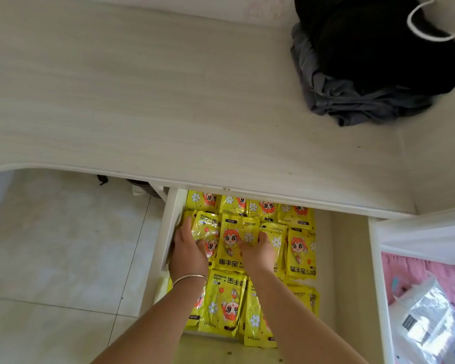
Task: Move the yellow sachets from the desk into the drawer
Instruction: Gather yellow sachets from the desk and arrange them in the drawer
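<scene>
Several yellow sachets [300, 248] with a red-haired cartoon figure lie in rows inside the open drawer [350, 258] under the desk [142, 101]. Both my hands are down in the drawer over the left rows. My left hand [188, 252], a thin bangle on its wrist, holds a crinkled sachet [205, 229] near the drawer's left wall. My right hand [258, 252] has its fingers curled on the lower edge of an upright sachet [231, 239] in the middle. No yellow sachet shows on the desk top.
A heap of black and grey clothes [365, 61] sits at the desk's back right. The drawer's right part shows bare bottom. A white drawer wall [376, 258] borders a pink cloth and a clear plastic bag [426, 316] at right. Tiled floor [63, 245] lies left.
</scene>
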